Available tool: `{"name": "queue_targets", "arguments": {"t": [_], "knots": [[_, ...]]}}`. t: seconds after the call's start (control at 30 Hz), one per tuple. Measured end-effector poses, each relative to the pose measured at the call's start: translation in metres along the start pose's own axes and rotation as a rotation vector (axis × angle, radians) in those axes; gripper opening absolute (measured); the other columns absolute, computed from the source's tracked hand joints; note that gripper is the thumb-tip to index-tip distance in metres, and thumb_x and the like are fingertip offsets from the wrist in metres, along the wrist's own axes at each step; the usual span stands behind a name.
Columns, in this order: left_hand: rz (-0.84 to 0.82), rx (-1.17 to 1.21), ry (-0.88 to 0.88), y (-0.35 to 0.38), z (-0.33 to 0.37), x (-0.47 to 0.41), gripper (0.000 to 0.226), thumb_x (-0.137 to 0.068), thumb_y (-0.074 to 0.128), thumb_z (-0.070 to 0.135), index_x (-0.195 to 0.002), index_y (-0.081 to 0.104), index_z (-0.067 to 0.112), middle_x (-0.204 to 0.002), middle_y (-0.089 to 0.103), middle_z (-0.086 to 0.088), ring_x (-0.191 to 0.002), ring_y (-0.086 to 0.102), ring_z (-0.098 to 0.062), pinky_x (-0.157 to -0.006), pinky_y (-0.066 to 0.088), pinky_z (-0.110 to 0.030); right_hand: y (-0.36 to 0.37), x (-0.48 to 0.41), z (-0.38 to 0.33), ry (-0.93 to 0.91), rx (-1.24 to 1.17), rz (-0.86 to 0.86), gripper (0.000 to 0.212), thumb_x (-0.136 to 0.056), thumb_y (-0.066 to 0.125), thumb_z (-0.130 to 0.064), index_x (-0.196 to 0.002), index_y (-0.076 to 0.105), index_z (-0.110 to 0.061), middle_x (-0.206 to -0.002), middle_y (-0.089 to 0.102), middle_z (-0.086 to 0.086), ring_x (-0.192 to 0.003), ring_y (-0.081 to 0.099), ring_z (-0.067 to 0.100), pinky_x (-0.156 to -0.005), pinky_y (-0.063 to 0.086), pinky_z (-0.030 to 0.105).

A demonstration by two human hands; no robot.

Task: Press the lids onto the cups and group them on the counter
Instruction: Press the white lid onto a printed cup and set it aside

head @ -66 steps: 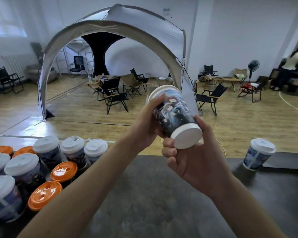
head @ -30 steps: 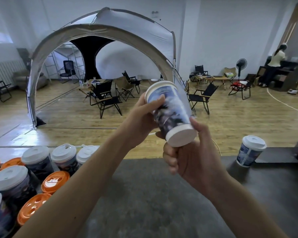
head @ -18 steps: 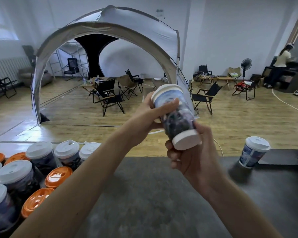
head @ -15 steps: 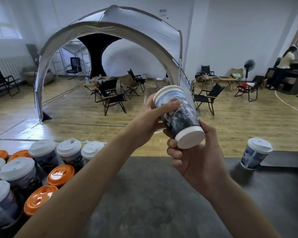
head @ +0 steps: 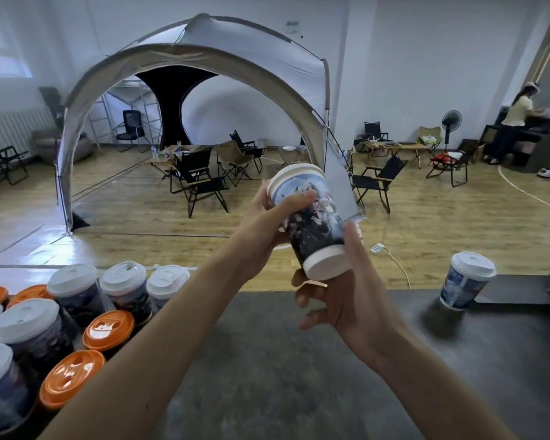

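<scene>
The cup (head: 310,219) is held in the air just right of the middle of the view, above the far edge of the counter (head: 267,369). It is tilted, with its white-rimmed top toward 11 o'clock and its white base toward 5 o'clock, facing the camera. The left hand (head: 262,225) grips the upper wall, thumb laid across the front and fingers hidden behind. The right hand (head: 342,301) is at the cup's 5 o'clock: its thumb runs up the right side of the cup and its fingers curl narrowly under the base. Whether those fingers touch the base cannot be told.

Half a second ago the right fingers were wrapped close beside the base. Now they sit lower and looser beneath it, and the cup stands a little more upright. The left grip looks the same.

At 8 o'clock the white-lidded cups (head: 73,290) stand packed together with cups under orange lids (head: 108,330), as before. The lone cup (head: 465,281) with its white lid stands on the counter between 3 and 4 o'clock, well apart from the rest.

Beyond the counter, a grey tent (head: 235,55) arches at 12 o'clock over folding chairs (head: 197,182), and a person (head: 515,122) stands at 2 o'clock
</scene>
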State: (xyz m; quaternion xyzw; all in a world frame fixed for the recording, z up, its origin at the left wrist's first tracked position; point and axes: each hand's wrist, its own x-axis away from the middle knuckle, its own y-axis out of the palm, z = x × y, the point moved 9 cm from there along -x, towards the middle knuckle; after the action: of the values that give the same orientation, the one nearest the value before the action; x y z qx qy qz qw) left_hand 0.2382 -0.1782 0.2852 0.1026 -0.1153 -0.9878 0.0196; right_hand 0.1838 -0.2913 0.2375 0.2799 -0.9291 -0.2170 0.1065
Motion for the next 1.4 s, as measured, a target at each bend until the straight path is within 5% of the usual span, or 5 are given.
{"name": "queue_targets", "arguments": {"t": [0.77, 0.87, 1.0, 1.27, 1.4], "knots": [[-0.021, -0.125, 0.013, 0.0, -0.006, 0.001, 0.07, -0.078, 0.084, 0.023, -0.137, 0.048, 0.02, -0.126, 0.066, -0.014, -0.1, 0.074, -0.029, -0.066, 0.06, -0.035, -0.001, 0.001, 0.01, 0.158, -0.482, -0.189, 0.071, -0.092, 0.042, -0.069, -0.113, 0.059, -0.003, -0.067, 0.047, 0.001, -0.053, 0.05, 0.009, -0.041, 0.049, 0.021], [0.013, -0.167, -0.024, -0.01, -0.012, 0.004, 0.063, -0.083, 0.079, 0.04, -0.136, 0.05, 0.023, -0.125, 0.068, -0.009, -0.106, 0.072, -0.026, -0.08, 0.061, -0.039, -0.015, -0.005, 0.013, 0.069, -0.252, -0.079, 0.068, -0.092, 0.05, -0.066, -0.117, 0.06, -0.004, -0.072, 0.061, 0.008, -0.059, 0.063, 0.016, -0.046, 0.054, 0.025], [0.059, -0.174, -0.064, -0.029, -0.026, 0.023, 0.078, -0.073, 0.077, 0.056, -0.138, 0.05, 0.023, -0.127, 0.067, -0.01, -0.112, 0.069, -0.028, -0.091, 0.06, -0.045, -0.032, 0.001, -0.007, -0.405, 0.851, 0.233, 0.058, -0.075, 0.072, -0.059, -0.117, 0.051, -0.025, -0.088, 0.072, -0.001, -0.071, 0.074, 0.007, -0.054, 0.056, 0.02], [0.245, 0.12, -0.327, -0.059, -0.111, 0.071, 0.048, -0.091, 0.06, 0.055, -0.123, 0.069, 0.021, -0.116, 0.074, -0.01, -0.102, 0.071, -0.026, -0.096, 0.057, -0.054, -0.021, 0.01, -0.017, -0.807, 1.0, 0.404, 0.055, -0.068, 0.07, -0.064, -0.101, 0.054, -0.022, -0.085, 0.061, -0.014, -0.074, 0.057, 0.004, -0.06, 0.042, 0.005], [0.188, 0.272, -0.52, -0.062, -0.171, 0.106, 0.059, -0.094, 0.046, 0.068, -0.124, 0.072, 0.025, -0.115, 0.074, -0.007, -0.099, 0.072, -0.027, -0.084, 0.058, -0.047, 0.003, -0.011, 0.011, -0.725, 1.247, 0.274, 0.065, -0.074, 0.071, -0.075, -0.102, 0.055, -0.018, -0.088, 0.06, 0.0, -0.074, 0.056, 0.022, -0.061, 0.048, 0.03]]}}
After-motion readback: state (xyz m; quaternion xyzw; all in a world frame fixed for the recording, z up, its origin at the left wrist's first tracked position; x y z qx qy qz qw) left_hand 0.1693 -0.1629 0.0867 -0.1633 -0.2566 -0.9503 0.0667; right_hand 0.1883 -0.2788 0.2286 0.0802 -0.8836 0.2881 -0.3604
